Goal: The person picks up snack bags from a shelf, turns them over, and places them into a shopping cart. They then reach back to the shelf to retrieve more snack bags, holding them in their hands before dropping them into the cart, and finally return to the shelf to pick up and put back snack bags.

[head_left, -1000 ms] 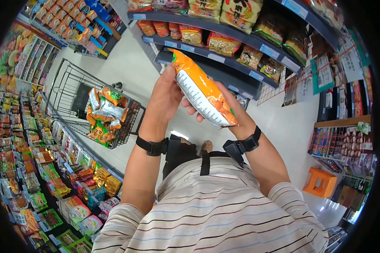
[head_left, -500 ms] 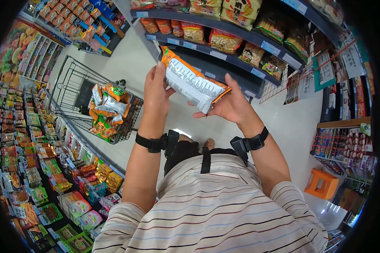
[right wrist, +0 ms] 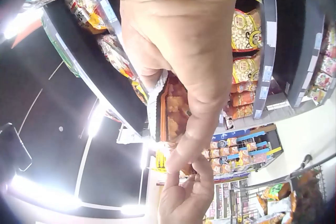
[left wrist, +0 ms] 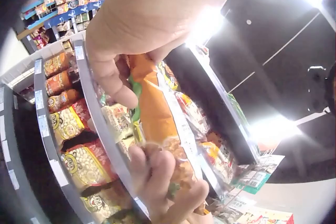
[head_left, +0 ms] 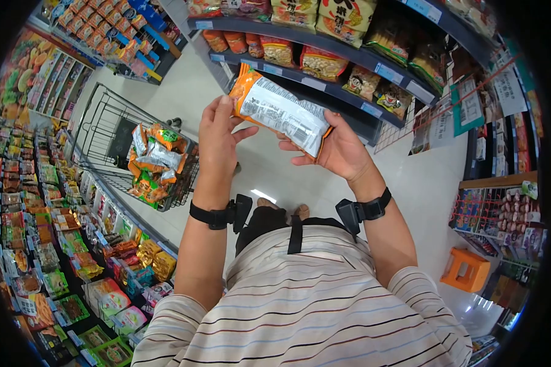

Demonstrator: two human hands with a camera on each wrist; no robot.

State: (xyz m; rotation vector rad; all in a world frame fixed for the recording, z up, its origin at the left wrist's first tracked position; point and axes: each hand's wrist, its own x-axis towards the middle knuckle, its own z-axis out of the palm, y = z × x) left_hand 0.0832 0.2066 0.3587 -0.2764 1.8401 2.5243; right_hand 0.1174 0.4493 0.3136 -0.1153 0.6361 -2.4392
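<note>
An orange snack bag (head_left: 281, 109) is held up between both hands, its silver-white printed back facing the head camera. My left hand (head_left: 219, 137) pinches the bag's upper left corner with thumb and fingers. At the lower right end my right hand (head_left: 344, 150) grips it, thumb on the printed side and fingers behind. The left wrist view shows the bag's orange front (left wrist: 157, 111), with the left hand (left wrist: 142, 29) above and the right hand's fingers (left wrist: 163, 182) curled below. In the right wrist view, the right hand (right wrist: 178, 50) covers much of the bag (right wrist: 177, 111).
A wire shopping cart (head_left: 98, 125) with several orange and silver bags (head_left: 159, 156) stands at the left. Shelves of snack bags (head_left: 324, 62) curve across the top. Packed product racks (head_left: 61, 238) line the left side, and an orange stool (head_left: 465, 270) is on the floor at the right.
The bag has turned so its printed back faces up more fully, and the right hand now grips its end with the thumb on top. The left hand has shifted slightly left.
</note>
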